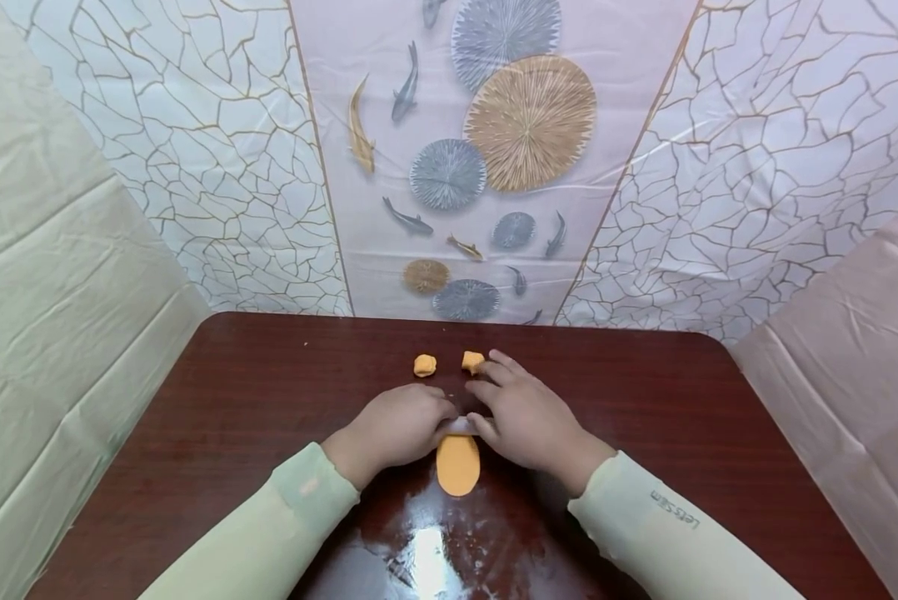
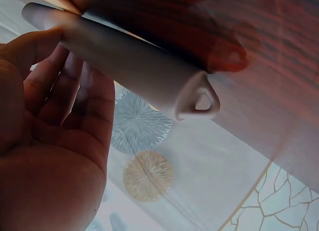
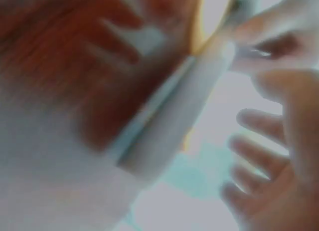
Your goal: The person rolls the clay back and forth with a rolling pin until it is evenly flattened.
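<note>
A short white rolling pin (image 1: 461, 426) lies crosswise over the far end of a flat, oval piece of orange modelling dough (image 1: 458, 467). An opening shows in the end of the rolling pin (image 2: 199, 101) in the left wrist view. My left hand (image 1: 402, 423) holds the pin's left end, thumb on one side and fingers behind it. My right hand (image 1: 527, 412) is at the pin's other end, its thumb close by and its fingers spread loosely. In the blurred right wrist view, the right hand's fingers (image 3: 256, 158) hang apart from the pin.
Two small orange dough lumps sit beyond the hands, one on the left (image 1: 424, 365) and one near my right fingertips (image 1: 473, 362). The dark, glossy wooden table (image 1: 269, 367) has wet-looking smears towards me. Patterned cloth (image 1: 449, 250) hangs behind it.
</note>
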A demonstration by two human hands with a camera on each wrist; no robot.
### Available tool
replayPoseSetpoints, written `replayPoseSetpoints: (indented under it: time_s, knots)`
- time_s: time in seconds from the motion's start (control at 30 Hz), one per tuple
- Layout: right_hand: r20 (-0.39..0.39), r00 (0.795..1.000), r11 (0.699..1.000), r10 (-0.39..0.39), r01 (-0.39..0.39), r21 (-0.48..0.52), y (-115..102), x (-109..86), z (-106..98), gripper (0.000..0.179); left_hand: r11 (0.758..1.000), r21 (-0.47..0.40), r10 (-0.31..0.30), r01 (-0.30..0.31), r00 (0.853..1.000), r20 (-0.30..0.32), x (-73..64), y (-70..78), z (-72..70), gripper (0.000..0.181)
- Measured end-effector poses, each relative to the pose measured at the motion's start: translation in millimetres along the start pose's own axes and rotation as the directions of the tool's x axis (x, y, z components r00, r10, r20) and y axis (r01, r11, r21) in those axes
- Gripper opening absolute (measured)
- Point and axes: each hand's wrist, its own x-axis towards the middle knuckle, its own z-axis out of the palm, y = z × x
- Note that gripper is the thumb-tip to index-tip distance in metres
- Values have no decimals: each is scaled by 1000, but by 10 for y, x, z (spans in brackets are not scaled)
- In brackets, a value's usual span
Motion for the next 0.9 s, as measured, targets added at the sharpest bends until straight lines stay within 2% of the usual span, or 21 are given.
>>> replayPoseSetpoints:
  time_s: [0.07, 0.13, 0.23, 0.3, 0.37, 0.47, 0.67, 0.83, 0.9]
  knots:
    - [-40, 997, 998, -67, 67, -6, -40, -51, -50, 32, 1000, 1, 6, -6, 1000, -1, 1, -7, 7, 24]
    - [-45, 988, 989, -146, 146, -7, -88, -101, -77, 23, 1000, 0, 7, -7, 1000, 0, 2, -17, 14, 25]
    - [18, 968, 968, -252, 252, 14, -168, -174, -61, 18, 1000, 4, 0, -1, 1000, 16, 7, -42, 36, 21]
    - [76, 952, 955, -297, 296, 29, -218, -218, -21, 20, 1000, 10, -4, 4, 1000, 31, 12, -58, 48, 21]
    - [119, 939, 947, -321, 320, 31, -257, -250, 34, 22, 1000, 14, -9, 8, 999, 44, 17, -73, 57, 22]
    - [139, 933, 944, -330, 330, 24, -291, -276, 103, 25, 1000, 12, -12, 12, 998, 55, 26, -86, 57, 25]
    - [103, 928, 931, -359, 363, -31, -291, -277, 188, 22, 1000, -6, -18, 18, 997, 69, 32, -92, 44, 28]
    - [79, 908, 902, -411, 418, -110, -278, -263, 219, 18, 999, -17, -27, 28, 997, 74, 38, -109, 53, 29]
    - [65, 894, 879, -444, 448, -163, -280, -259, 225, 17, 1000, -12, -26, 27, 997, 73, 37, -119, 54, 29]
